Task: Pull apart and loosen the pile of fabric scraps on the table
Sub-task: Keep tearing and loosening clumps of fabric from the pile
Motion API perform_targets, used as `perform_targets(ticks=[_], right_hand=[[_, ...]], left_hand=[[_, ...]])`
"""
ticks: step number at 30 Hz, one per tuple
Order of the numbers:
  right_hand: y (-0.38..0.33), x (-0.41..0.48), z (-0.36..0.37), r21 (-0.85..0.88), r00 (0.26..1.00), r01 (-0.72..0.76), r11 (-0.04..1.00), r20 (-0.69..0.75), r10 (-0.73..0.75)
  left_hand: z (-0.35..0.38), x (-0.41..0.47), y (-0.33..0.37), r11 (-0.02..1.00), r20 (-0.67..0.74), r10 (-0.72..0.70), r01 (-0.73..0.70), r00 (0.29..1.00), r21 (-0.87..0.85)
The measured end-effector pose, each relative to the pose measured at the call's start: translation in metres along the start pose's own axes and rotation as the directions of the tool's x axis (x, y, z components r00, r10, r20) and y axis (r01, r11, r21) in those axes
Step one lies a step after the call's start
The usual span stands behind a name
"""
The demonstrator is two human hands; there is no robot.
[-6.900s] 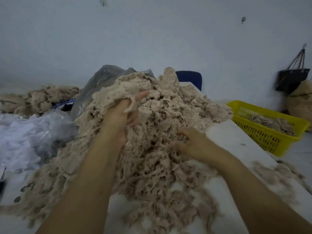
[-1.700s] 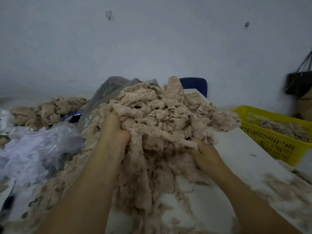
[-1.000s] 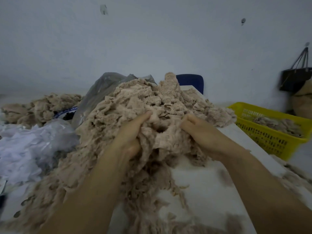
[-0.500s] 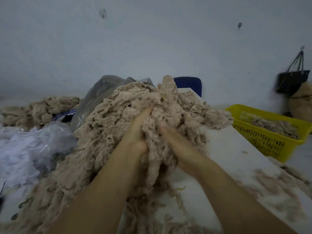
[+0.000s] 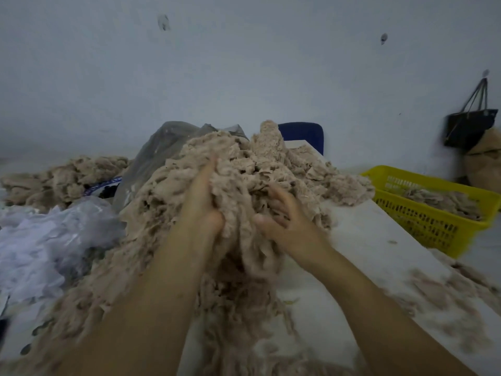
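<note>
Moved since half a second ago: both hands have drawn apart from a tight press and dropped a little lower on the heap.
Scraps: the pile of scraps (image 5: pixel 244 169) sits heaped on the counter (image 5: pixel 366 240), straight ahead of the person, with loose bits trailing toward the near edge.
Clump: a clump (image 5: pixel 238 221) at the near face of the pile lies between the two hands and hangs lengthwise down toward the counter.
Left hand: the left hand (image 5: pixel 202 202) reaches higher and deeper, with its fingers laid up the clump's left side and its thumb hooked into the front.
Right hand: the right hand (image 5: pixel 287 221) is lower, its fingers curled into the clump's right side and its thumb pressing in; blur hides the fingertips.
Coming move: likely a sideways pull, each hand outward, since the clump bridges them and both are about equally near.
Nearby: a yellow basket (image 5: pixel 433 215) stands off the counter's right edge.
</note>
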State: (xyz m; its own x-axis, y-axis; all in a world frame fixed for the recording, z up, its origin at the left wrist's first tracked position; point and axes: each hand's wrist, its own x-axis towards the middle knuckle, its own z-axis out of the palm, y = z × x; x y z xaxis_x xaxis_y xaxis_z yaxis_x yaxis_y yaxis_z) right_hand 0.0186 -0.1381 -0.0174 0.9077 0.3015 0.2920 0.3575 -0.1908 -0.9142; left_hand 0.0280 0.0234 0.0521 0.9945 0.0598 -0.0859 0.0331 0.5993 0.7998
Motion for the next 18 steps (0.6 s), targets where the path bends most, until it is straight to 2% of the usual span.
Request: perform_targets(ticks=[2, 6, 11, 13, 14, 16, 17, 18], right_hand=[[-0.014, 0.006, 0.007, 0.039, 0.997, 0.014, 0.999, 0.074, -0.017], [-0.011, 0.006, -0.005, 0.181, 0.99, -0.041, 0.983, 0.138, 0.015], [0.009, -0.001, -0.024, 0.365, 0.975, -0.182, 0.913, -0.056, 0.216], [0.011, 0.002, -0.046, 0.577, 0.941, -0.178, 0.797, -0.137, 0.309], [0.013, 0.002, -0.063, 0.692, 0.914, -0.114, 0.713, -0.209, 0.349], [0.018, 0.0, -0.098, 0.851, 0.885, 0.124, 0.51, -0.327, 0.331], [0.022, -0.002, -0.107, 0.886, 0.874, 0.211, 0.413, -0.361, 0.325], [0.027, -0.003, -0.109, 0.895, 0.861, 0.233, 0.38, -0.371, 0.348]], left_hand=[[0.012, -0.002, -0.018, 0.998, 0.092, -0.052, 0.049, 0.994, 0.034], [0.03, 0.0, -0.041, 0.97, 0.176, -0.029, -0.015, 0.984, 0.244], [0.028, -0.002, -0.054, 0.866, 0.232, -0.121, -0.012, 0.965, 0.5], [0.021, -0.001, -0.055, 0.874, 0.219, -0.141, 0.017, 0.966, 0.486], [0.017, 0.001, -0.055, 0.886, 0.208, -0.147, 0.035, 0.967, 0.463], [0.006, 0.007, -0.056, 0.891, 0.183, -0.127, 0.031, 0.975, 0.453], [0.001, 0.01, -0.057, 0.892, 0.15, -0.113, 0.033, 0.982, 0.451], [-0.003, 0.012, -0.06, 0.894, 0.101, -0.108, 0.052, 0.989, 0.444]])
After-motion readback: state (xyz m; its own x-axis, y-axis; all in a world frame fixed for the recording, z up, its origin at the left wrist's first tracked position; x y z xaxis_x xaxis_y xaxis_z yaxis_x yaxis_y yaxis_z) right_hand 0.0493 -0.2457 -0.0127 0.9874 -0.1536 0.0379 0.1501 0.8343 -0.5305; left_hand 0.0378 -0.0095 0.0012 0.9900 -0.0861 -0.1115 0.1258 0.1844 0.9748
